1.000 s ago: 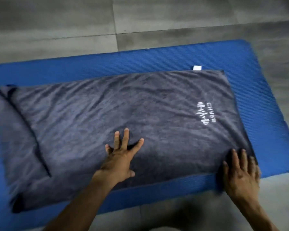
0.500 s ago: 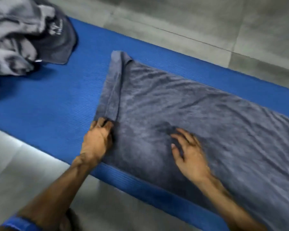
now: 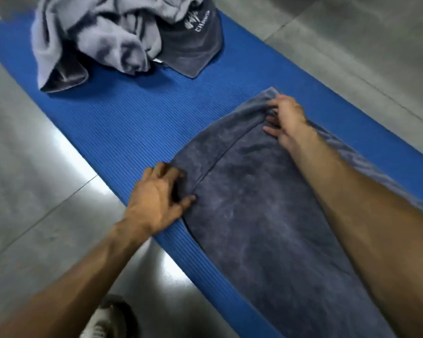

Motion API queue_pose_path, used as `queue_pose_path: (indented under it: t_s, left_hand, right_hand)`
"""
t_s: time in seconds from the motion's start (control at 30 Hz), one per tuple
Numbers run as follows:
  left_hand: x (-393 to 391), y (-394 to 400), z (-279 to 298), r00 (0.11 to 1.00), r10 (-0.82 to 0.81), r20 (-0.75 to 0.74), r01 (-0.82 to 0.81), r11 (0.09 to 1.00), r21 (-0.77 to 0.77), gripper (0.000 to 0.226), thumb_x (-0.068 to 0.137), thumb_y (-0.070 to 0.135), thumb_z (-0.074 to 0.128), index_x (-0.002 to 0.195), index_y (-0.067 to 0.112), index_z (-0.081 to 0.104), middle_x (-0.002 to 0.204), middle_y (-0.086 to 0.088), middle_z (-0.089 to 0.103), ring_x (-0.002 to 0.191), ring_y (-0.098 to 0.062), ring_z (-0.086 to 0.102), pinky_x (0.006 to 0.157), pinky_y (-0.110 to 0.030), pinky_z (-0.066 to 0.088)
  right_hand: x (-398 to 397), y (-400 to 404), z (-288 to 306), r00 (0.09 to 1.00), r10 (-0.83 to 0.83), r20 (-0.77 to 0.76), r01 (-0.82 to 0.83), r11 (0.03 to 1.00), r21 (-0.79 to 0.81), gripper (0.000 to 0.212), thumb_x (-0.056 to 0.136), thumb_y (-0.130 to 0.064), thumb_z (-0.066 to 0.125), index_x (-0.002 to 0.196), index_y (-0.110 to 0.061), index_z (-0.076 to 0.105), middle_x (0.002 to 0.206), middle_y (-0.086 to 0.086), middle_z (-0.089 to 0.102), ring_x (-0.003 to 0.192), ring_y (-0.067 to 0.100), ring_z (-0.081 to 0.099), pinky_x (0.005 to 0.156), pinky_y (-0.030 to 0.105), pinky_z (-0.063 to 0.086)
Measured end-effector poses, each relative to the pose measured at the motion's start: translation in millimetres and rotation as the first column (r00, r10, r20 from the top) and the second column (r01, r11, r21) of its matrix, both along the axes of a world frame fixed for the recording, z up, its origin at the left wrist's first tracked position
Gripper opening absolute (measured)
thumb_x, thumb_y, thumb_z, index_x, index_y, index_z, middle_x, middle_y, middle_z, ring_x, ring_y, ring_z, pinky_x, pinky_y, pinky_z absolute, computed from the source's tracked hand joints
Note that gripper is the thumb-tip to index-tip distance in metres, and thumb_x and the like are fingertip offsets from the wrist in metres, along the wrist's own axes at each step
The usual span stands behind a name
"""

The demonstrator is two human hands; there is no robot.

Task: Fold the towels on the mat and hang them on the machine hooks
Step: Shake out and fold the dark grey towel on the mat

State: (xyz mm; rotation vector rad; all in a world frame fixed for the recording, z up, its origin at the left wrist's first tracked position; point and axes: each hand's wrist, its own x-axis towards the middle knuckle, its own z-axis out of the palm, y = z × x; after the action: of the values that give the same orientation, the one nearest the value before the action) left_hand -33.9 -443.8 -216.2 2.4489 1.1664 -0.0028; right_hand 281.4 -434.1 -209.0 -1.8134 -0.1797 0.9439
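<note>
A dark grey towel (image 3: 259, 215) lies spread flat on the blue mat (image 3: 137, 128), its left end turned over in a narrow flap. My left hand (image 3: 160, 193) pinches the near corner of that flap. My right hand (image 3: 285, 117) grips the far corner of the same end. Both forearms reach across the towel. A crumpled heap of grey towels (image 3: 112, 37) sits at the mat's far left end, one showing a white logo.
Grey tiled floor (image 3: 34, 191) surrounds the mat, with a bright glare patch near the mat's front edge. A white shoe (image 3: 108, 323) shows at the bottom edge. Bare mat lies between the heap and the spread towel.
The view has swung left along the mat. My left hand stays at the near corner of the flap, and my right hand has moved from the towel's middle up to the far corner.
</note>
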Motion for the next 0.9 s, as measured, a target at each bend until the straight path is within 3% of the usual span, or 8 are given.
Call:
queue_pose_path:
  t_s: [0.1,0.17,0.27,0.33,0.5,0.63,0.77,0.9]
  left_hand:
    - [10,-15,-2,0.982,-0.036,-0.184,0.051,0.996,0.076,0.06,0.068,0.045,0.07,0.121,0.025,0.052,0.123,-0.006,0.044,0.108,-0.031,0.043,0.083,-0.048,0.045]
    - [6,-18,-2,0.97,-0.062,-0.235,0.097,0.985,0.141,0.063,0.059,0.035,0.076,0.117,0.022,0.054,0.119,-0.008,0.047,0.104,-0.033,0.045,0.079,-0.049,0.047]
    - [-4,-17,2,0.946,-0.105,-0.306,0.151,0.98,0.132,0.071,0.058,0.04,0.075,0.123,0.028,0.049,0.126,-0.006,0.043,0.111,-0.032,0.041,0.083,-0.05,0.044]
    - [-9,-15,4,0.938,-0.138,-0.317,0.163,0.985,0.056,0.067,0.064,0.045,0.07,0.125,0.034,0.044,0.139,-0.005,0.031,0.123,-0.031,0.033,0.091,-0.051,0.041]
    - [-17,4,-1,0.993,0.117,-0.028,-0.12,0.973,-0.196,0.037,0.074,0.041,0.067,0.106,0.023,0.062,0.131,-0.007,0.04,0.117,-0.033,0.043,0.099,-0.038,0.04]
    - [-16,16,-4,0.988,0.151,-0.014,-0.151,0.973,-0.173,0.041,0.07,0.024,0.08,0.108,0.014,0.064,0.114,-0.006,0.048,0.108,-0.029,0.05,0.095,-0.036,0.044]
    - [-7,17,7,0.991,0.129,-0.036,-0.128,0.991,0.031,0.048,0.074,0.023,0.076,0.119,0.013,0.062,0.127,-0.013,0.047,0.111,-0.038,0.045,0.09,-0.05,0.045]
    - [-3,4,7,0.983,-0.094,-0.158,0.109,0.99,0.092,0.053,0.08,0.049,0.047,0.124,0.019,0.057,0.136,-0.008,0.046,0.114,-0.035,0.047,0.088,-0.05,0.042]
  right_hand:
    - [16,7,-13,0.948,0.086,0.307,-0.01,0.971,-0.24,0.035,0.092,-0.015,0.049,0.126,-0.007,0.056,0.113,0.009,0.053,0.099,0.026,0.054,0.09,0.039,0.05]
    - [21,3,-19,0.777,0.256,0.574,-0.025,0.925,-0.378,0.033,0.09,-0.015,0.049,0.121,-0.01,0.06,0.129,0.014,0.049,0.115,0.031,0.052,0.105,0.033,0.037]
    - [26,6,-26,0.644,0.494,0.585,-0.145,0.829,-0.541,0.035,0.088,-0.019,0.049,0.12,-0.01,0.062,0.134,0.018,0.048,0.122,0.037,0.049,0.108,0.035,0.038]
    - [34,12,-26,0.681,0.495,0.54,-0.117,0.801,-0.586,0.041,0.092,-0.024,0.047,0.125,-0.004,0.059,0.136,0.019,0.05,0.125,0.036,0.05,0.105,0.036,0.04]
    - [54,17,-14,0.766,0.429,0.478,-0.166,0.851,-0.498,0.03,0.092,-0.017,0.052,0.115,-0.005,0.067,0.12,0.011,0.065,0.115,0.025,0.06,0.101,0.031,0.047]
    - [61,13,-8,0.857,0.345,0.382,-0.243,0.926,-0.29,0.033,0.087,0.0,0.05,0.107,-0.021,0.066,0.103,0.004,0.062,0.088,0.015,0.058,0.066,0.018,0.05]
    - [64,9,-1,0.875,0.294,0.384,-0.251,0.955,-0.159,0.046,0.083,0.003,0.05,0.116,-0.026,0.063,0.123,0.004,0.06,0.104,0.014,0.057,0.095,0.024,0.048]
    - [24,-25,-4,0.69,0.363,0.626,-0.333,0.927,-0.17,0.038,0.079,-0.003,0.056,0.115,-0.013,0.065,0.118,0.007,0.056,0.108,0.02,0.057,0.096,0.016,0.042]
